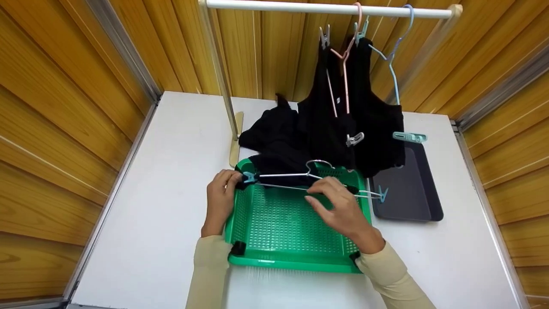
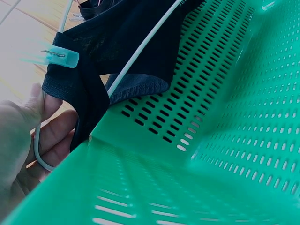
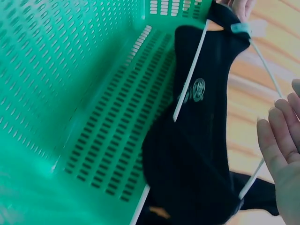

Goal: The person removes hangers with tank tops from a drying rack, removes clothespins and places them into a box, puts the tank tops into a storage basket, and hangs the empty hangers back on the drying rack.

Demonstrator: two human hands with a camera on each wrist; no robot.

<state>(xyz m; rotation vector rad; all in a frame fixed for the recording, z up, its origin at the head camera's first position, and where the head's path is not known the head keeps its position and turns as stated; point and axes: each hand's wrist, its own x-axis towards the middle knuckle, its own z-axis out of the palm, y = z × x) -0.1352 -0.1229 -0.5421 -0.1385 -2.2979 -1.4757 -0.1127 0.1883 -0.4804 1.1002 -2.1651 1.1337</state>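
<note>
Left hand (image 1: 221,197) pinches the black garment (image 3: 201,136) at the hanger's (image 1: 283,175) end; right hand (image 1: 339,207) has fingers parted, contact unclear. Hanger runs crosswise, hook (image 1: 319,161) pointing away.

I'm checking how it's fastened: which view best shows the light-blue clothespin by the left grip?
The left wrist view: the clothespin appears large, its metal spring visible, though one end washes out in glare. The head view shows it small beside the left grip; the right wrist view, small and blurred near the top.
</note>
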